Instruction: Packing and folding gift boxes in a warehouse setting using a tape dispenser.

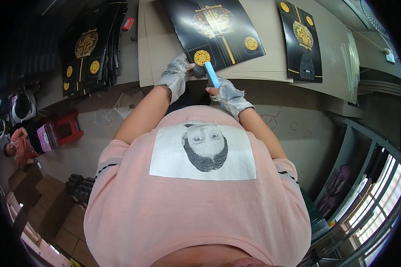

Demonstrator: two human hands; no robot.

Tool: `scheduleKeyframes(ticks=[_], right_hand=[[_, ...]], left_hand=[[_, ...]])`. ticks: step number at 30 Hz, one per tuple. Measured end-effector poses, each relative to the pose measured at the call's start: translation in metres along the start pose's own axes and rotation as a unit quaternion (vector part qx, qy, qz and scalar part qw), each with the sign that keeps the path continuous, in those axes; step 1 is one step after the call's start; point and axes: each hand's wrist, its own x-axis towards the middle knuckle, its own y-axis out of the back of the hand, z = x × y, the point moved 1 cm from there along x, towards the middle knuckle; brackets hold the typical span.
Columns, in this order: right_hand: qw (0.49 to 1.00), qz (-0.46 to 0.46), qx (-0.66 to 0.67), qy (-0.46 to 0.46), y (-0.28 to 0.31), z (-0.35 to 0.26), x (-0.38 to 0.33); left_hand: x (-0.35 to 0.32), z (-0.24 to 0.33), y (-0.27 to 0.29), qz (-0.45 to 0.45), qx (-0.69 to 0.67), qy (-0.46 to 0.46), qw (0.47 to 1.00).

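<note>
— What is held by the right hand (229,95)?
— A light-blue tool (212,75) is gripped there, its far end seen against the near edge of a black-and-gold printed sheet (238,40).
— And the left hand (177,76)?
— It is placed at the sheet's near-left corner, its fingers drawn in; whether the corner is pinched cannot be told.
— Where is the sheet laid?
— Just beyond both hands, on pale boards (152,35).
— What else is seen?
— Dark stacked sheets (82,55) are piled left of the hands, a small red box (128,24) beside them; a narrower black sheet (300,58) is set to the right.
</note>
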Motion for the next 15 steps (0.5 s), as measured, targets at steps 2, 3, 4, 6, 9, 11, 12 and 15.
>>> scheduleKeyframes(ticks=[2, 3, 4, 6, 9, 11, 12, 15], right_hand=[[0.999, 0.001, -0.043, 0.007, 0.001, 0.005, 0.001], [0.997, 0.026, -0.054, 0.047, 0.0, 0.006, 0.001], [0.993, 0.051, -0.066, 0.086, 0.0, 0.007, 0.0], [0.994, 0.048, -0.054, 0.079, 0.001, 0.009, 0.0], [0.997, 0.026, -0.029, 0.067, 0.006, 0.006, -0.006], [0.998, 0.019, -0.01, 0.057, 0.018, 0.013, -0.012], [0.999, 0.003, 0.018, 0.036, 0.027, 0.029, -0.016], [0.994, -0.012, 0.106, 0.001, 0.045, 0.036, -0.043]], left_hand=[[0.004, -0.002, 0.002, -0.001, 0.022, -0.009, 1.0], [0.007, -0.004, 0.004, -0.002, 0.043, -0.019, 0.999], [0.011, -0.006, 0.006, -0.002, 0.065, -0.029, 0.997], [0.016, -0.012, 0.008, -0.003, 0.107, -0.05, 0.993], [0.023, -0.028, 0.01, 0.037, 0.053, -0.019, 0.998], [0.02, -0.023, 0.011, 0.024, 0.128, -0.04, 0.991], [-0.009, 0.001, -0.004, -0.05, 0.19, 0.054, 0.979], [0.013, 0.037, 0.047, -0.086, 0.413, 0.019, 0.906]])
